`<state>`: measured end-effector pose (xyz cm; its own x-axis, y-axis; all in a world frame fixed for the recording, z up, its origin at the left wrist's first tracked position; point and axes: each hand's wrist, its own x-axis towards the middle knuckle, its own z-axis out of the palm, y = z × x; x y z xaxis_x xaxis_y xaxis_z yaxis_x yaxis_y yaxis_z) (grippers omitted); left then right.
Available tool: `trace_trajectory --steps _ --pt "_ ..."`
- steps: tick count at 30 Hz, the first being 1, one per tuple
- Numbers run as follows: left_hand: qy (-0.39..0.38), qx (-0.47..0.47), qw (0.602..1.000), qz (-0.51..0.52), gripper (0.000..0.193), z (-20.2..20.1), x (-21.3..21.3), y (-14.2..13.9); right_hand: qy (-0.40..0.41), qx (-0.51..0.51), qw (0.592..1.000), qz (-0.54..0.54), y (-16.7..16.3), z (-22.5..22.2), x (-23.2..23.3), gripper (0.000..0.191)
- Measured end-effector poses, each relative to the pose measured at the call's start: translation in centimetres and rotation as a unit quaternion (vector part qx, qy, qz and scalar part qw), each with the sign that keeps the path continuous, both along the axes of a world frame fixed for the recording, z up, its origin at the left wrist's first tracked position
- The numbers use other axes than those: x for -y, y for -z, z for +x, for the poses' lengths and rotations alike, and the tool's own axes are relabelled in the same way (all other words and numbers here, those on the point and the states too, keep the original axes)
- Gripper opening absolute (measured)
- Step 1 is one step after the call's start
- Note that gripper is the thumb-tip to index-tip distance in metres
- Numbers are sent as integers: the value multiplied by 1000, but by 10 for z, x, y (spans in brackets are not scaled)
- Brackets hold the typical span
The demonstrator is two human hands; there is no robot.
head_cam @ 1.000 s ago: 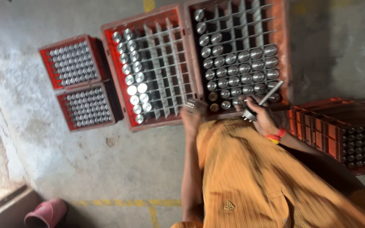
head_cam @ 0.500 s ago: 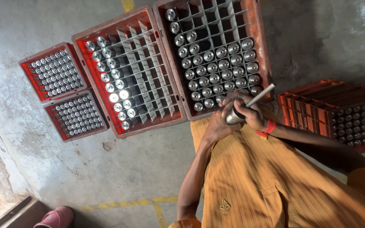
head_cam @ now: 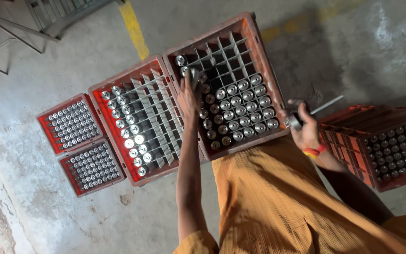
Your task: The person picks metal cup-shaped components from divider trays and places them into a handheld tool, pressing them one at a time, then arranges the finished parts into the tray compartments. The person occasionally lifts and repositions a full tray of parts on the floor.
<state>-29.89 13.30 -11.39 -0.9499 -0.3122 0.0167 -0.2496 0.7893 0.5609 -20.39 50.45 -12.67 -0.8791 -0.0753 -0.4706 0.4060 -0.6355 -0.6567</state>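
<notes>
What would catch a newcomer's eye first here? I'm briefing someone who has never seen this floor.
Probably the two big red plastic divided crates side by side on the grey concrete floor, partly filled with shiny round metal cylinders. Next, the left hand reaching into the right crate with one cylinder, while the right hand holds a thin metal rod.
</notes>
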Motion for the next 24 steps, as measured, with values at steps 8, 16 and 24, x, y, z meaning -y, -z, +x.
trace_trajectory --steps 8,16,24 --pt "24 -181 978 104 62 -5 -2 -1 -36 17 999 3 12 30 24 36" --pt "-69 -98 992 -27 58 183 26 -4 8 105 976 -191 15 36 7 34" --pt "-251 98 934 -234 72 317 147 1 -217 89 972 27 3 35 30 41"
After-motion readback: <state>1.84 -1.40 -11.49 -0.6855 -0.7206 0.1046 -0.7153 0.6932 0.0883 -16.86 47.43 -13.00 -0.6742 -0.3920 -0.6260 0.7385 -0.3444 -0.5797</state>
